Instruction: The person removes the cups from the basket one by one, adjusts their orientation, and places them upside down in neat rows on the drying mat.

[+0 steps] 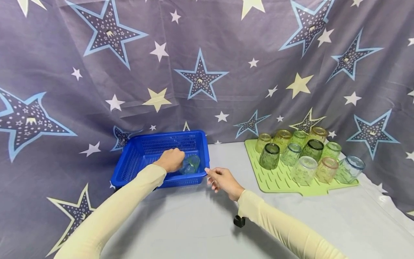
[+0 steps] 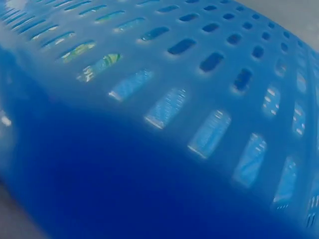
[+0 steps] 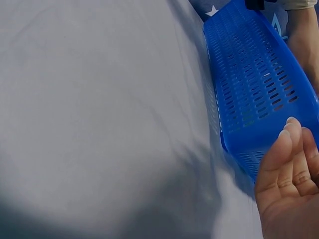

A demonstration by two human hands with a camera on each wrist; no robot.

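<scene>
My left hand [image 1: 171,159] reaches down into a blue plastic basket [image 1: 161,135], knuckles up. Right beside its fingers lie a clear glass [image 1: 186,167] and a greenish glass [image 1: 194,162]. Those fingertips are hidden below the knuckles, so I cannot tell whether they hold a glass. At the basket's front right corner, thumb and forefinger of my right hand [image 1: 224,181] pinch the rim, its other fingers loosely bent. The right wrist view shows this hand [image 3: 294,184] against the slotted wall [image 3: 249,74]. Slotted blue wall [image 2: 164,104] fills the left wrist view.
To the right, several tinted glasses [image 1: 304,171] stand upside down on a green drying mat [image 1: 271,185]. A star-patterned curtain [image 1: 207,108] hangs behind the white-covered table [image 1: 194,223]. A small black object [image 1: 239,221] shows beside the right sleeve.
</scene>
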